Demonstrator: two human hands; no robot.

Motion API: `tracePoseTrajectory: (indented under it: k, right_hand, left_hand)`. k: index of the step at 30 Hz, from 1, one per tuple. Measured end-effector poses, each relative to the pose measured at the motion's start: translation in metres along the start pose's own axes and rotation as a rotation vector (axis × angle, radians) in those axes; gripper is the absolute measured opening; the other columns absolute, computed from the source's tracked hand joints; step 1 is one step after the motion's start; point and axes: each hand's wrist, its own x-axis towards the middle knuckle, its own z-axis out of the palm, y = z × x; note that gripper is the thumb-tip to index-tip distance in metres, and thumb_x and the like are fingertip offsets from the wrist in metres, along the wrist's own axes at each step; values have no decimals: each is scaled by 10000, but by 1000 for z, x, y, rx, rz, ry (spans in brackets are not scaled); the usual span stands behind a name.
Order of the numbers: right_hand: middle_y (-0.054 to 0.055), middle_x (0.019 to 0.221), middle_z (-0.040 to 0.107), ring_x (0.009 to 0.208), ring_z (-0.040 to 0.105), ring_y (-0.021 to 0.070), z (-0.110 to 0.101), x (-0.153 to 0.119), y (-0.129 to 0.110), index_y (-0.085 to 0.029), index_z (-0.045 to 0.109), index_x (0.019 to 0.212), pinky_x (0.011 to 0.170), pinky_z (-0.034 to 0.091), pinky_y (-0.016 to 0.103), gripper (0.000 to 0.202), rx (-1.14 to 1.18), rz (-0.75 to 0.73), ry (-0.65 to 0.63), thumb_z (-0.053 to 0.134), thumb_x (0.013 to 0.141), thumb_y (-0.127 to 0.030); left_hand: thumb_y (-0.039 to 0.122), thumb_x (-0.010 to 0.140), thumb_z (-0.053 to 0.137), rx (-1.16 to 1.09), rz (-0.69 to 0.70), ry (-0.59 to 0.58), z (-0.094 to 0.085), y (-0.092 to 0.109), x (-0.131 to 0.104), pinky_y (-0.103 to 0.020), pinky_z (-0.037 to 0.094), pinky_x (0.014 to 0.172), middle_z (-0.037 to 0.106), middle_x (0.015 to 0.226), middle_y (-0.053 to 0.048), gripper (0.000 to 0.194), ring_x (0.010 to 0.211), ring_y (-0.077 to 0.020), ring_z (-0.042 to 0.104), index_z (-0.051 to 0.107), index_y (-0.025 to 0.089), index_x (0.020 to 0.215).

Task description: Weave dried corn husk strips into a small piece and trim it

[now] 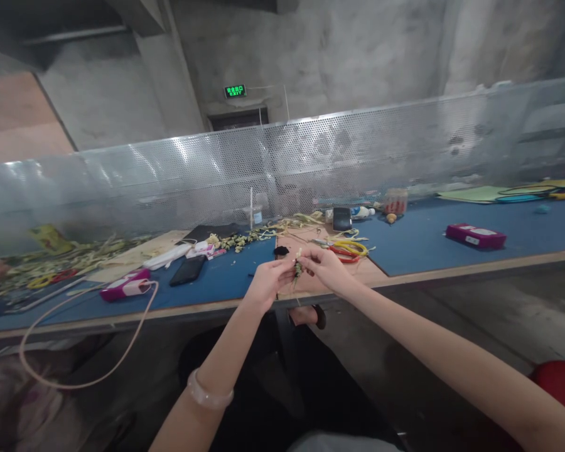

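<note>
A small greenish bunch (pixel 298 270) is held above the table's front edge, pinched by the fingertips of both the left hand (pixel 269 282) and the right hand (pixel 327 269). Just beyond, a tool with yellow and red handles (pixel 343 243) is laid on a light board (pixel 371 271). On the blue tabletop (pixel 238 270), a black phone (pixel 188 270) is placed to the left, a purple box (pixel 475 236) well apart to the right.
</note>
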Motion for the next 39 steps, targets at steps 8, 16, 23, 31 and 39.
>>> tracePoseTrajectory:
  k: [8,16,23,31,39]
  right_hand:
    - [-41,551,437,517,395,88,0,0,0,-164,493,609,531,322,236,274,46,10,0,522,789,-368]
    - [-27,584,482,520,411,86,2,1,1,-155,543,639,525,335,235,260,123,31,3,551,769,-380]
    - [-18,607,505,536,423,86,3,-1,0,-151,564,650,526,342,233,242,178,64,10,581,745,-372]
    - [-16,631,512,535,420,88,3,-1,0,-147,588,721,529,343,239,227,105,45,44,575,744,-373]
    - [-16,638,508,541,424,92,1,0,-6,-155,582,738,542,350,245,220,116,34,23,577,748,-374]
  left_hand:
    - [187,604,703,56,62,45,3,-1,-1,-260,471,720,682,655,-48,124,614,-116,611,697,105,696]
    - [174,563,728,63,110,76,2,-4,1,-279,480,719,669,656,-50,158,612,-123,611,675,97,690]
    - [196,564,734,112,143,85,1,-5,2,-292,486,721,661,665,-54,174,628,-126,600,676,92,690]
    - [235,590,728,171,174,59,1,-7,2,-304,480,743,671,699,-59,184,680,-145,604,695,107,718]
    - [248,579,745,252,246,98,0,-9,2,-284,464,699,662,683,-45,201,670,-146,591,687,129,729]
